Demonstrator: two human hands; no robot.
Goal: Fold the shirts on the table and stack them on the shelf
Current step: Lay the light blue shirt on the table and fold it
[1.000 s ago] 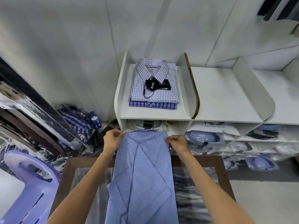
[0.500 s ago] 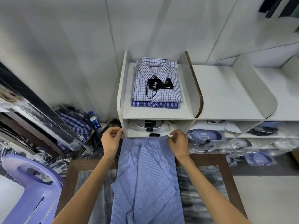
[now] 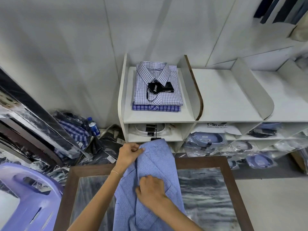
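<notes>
- The right hand (image 3: 150, 190) has left the shirt's far edge, where it sat half a second ago, and come down to the middle of the light blue shirt (image 3: 156, 165); its fingers are curled onto the folded panel there, seemingly pinching or pressing the cloth, though which one is hard to tell
- The left hand (image 3: 129, 153) stays at the far left corner, about 11 o'clock of the garment, pinching the fabric edge between thumb and fingers
- The shirt lies lengthwise on the tabletop (image 3: 208, 161), narrowed with both sides folded in, its far end overhanging toward the shelf (image 3: 158, 116)
- Judged from this, the lengthwise fold is done; a crosswise fold seems next
- At 12 o'clock, the shelf's top left compartment holds the stack of folded shirts (image 3: 157, 88); this one likely goes atop
</notes>
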